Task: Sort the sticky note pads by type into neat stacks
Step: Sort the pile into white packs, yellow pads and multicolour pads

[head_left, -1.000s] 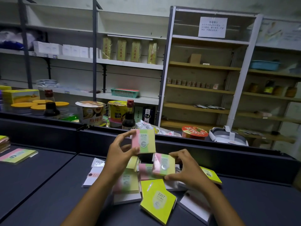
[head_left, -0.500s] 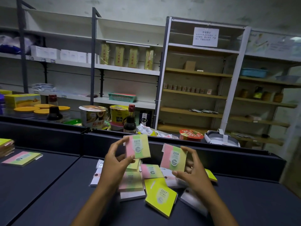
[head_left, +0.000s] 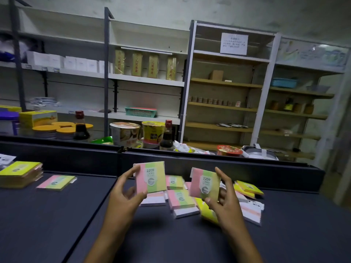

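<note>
Sticky note pads lie in a loose heap (head_left: 182, 201) on the dark worktop (head_left: 47, 215) just right of the frame's centre, and two more are held above that heap. In the head view, the left hand (head_left: 123, 196) grips a pink, green and yellow pad marked 2209 (head_left: 150, 177) upright at centre frame, thumb along its left edge and fingers (head_left: 141, 196) curled under its lower edge. To its right, the right hand (head_left: 226, 198) holds a second pad of the same colours and number (head_left: 205, 184), slightly tilted, with the thumb under its lower corner and the other fingers curled round its right edge. The two held pads are near each other but apart. Beneath them the heap mixes pink-and-green pads, white-edged ones and yellow pads (head_left: 247, 187); the yellow ones lie at the heap's right side, and another yellow pad (head_left: 208, 211) shows partly behind the right hand. At the left edge of the frame a stack of yellow-green pads (head_left: 20, 174) sits on the worktop, and just to its right a single pink-and-green pad (head_left: 57, 182) lies flat, well apart from the heap. Behind the worktop's raised dark back wall (head_left: 76, 156), across the middle of the frame, stand instant noodle tubs (head_left: 125, 133), two dark sauce bottles (head_left: 81, 126) and jars with orange lids (head_left: 46, 130). Shelving (head_left: 148, 78) fills the upper half, with white boxes, yellow packets and a green basket (head_left: 141, 112).
</note>
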